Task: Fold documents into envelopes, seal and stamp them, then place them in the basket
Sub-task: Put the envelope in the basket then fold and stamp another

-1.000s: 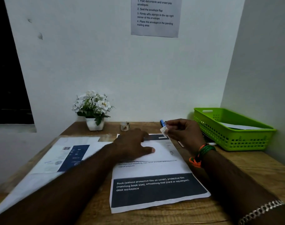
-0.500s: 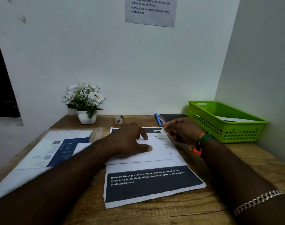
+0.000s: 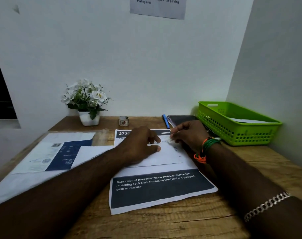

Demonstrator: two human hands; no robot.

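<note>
A white envelope (image 3: 165, 156) lies on a printed document (image 3: 160, 188) in the middle of the wooden desk. My left hand (image 3: 140, 145) presses flat on the envelope, index finger pointing toward its top right corner. My right hand (image 3: 188, 133) pinches a small white stamp (image 3: 167, 139) and holds it at that corner, touching or just above the paper. The green basket (image 3: 236, 128) stands at the right against the wall with a white envelope (image 3: 246, 120) inside.
A stack of papers and plastic-wrapped envelopes (image 3: 48, 156) covers the left of the desk. At the back stand a potted white flower (image 3: 88, 102), a small stamp roll (image 3: 123, 120), a blue pen (image 3: 165, 120) and a dark notebook (image 3: 181, 119). An instruction sheet (image 3: 158, 6) hangs on the wall.
My right hand has lowered the stamp from above the desk down to the envelope's top right corner. My left hand stays pressed on the envelope.
</note>
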